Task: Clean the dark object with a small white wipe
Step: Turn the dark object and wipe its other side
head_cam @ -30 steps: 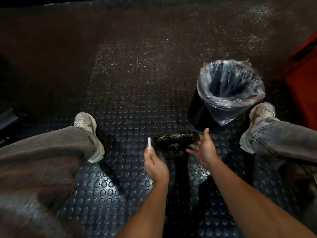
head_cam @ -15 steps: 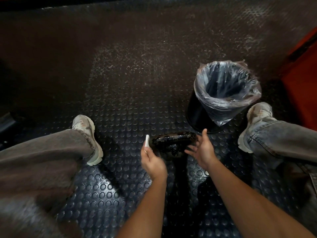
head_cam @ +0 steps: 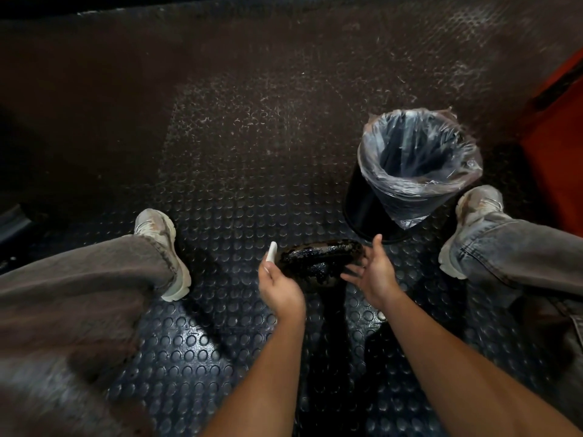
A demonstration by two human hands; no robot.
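A dark, glossy, oval object [head_cam: 318, 257] with a grimy top sits low between my knees, on what looks like a dark stem running down toward me. My left hand [head_cam: 279, 287] pinches a small white wipe [head_cam: 272, 251] upright, just left of the object's edge and not touching it. My right hand [head_cam: 375, 275] has its fingers spread, thumb up, against the object's right end; whether it presses on the object I cannot tell.
A black bin with a clear plastic liner [head_cam: 419, 165] stands just beyond the object, to the right. My legs and pale shoes [head_cam: 164, 244] flank the spot on a dark studded rubber floor [head_cam: 239, 159]. An orange surface [head_cam: 555, 152] rises at the far right.
Both hands stay almost in place beside the object. The view has drifted slightly, and the wipe has edged a little closer to the object's left rim.
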